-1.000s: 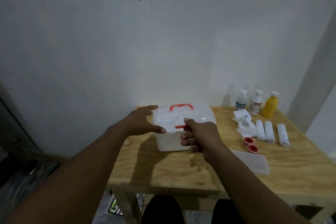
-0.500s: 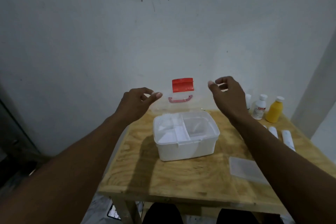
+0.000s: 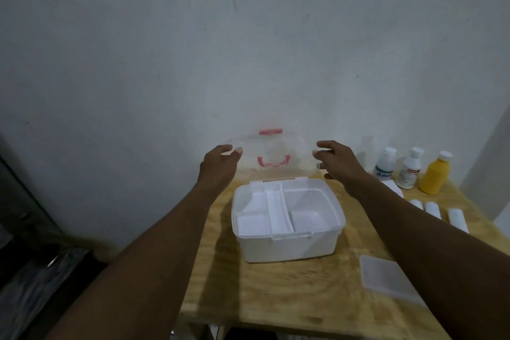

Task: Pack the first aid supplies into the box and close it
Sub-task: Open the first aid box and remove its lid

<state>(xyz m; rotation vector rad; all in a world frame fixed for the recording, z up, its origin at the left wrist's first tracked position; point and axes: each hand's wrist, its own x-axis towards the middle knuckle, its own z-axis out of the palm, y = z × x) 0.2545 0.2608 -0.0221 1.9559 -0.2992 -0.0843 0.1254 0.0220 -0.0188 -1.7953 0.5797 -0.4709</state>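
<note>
A white plastic first aid box (image 3: 289, 247) stands open in the middle of the wooden table (image 3: 276, 298), with a divided white tray (image 3: 278, 211) inside. Its clear lid (image 3: 274, 148), with a red handle and a red latch, is tipped up behind the box near the wall. My left hand (image 3: 219, 163) pinches the lid's left edge and my right hand (image 3: 335, 159) pinches its right edge. At the back right stand two white bottles (image 3: 385, 164) and a yellow bottle (image 3: 436, 174). White bandage rolls (image 3: 458, 219) lie in front of them.
A flat translucent plastic cover (image 3: 383, 274) lies on the table at the front right, partly under my right forearm. A white gauze pad (image 3: 394, 188) shows beside the bottles. The wall rises right behind the table. Dark floor lies to the left.
The box was shut a second ago with both hands on it. The lid has swung up and back towards the wall, and my hands have followed its two side edges.
</note>
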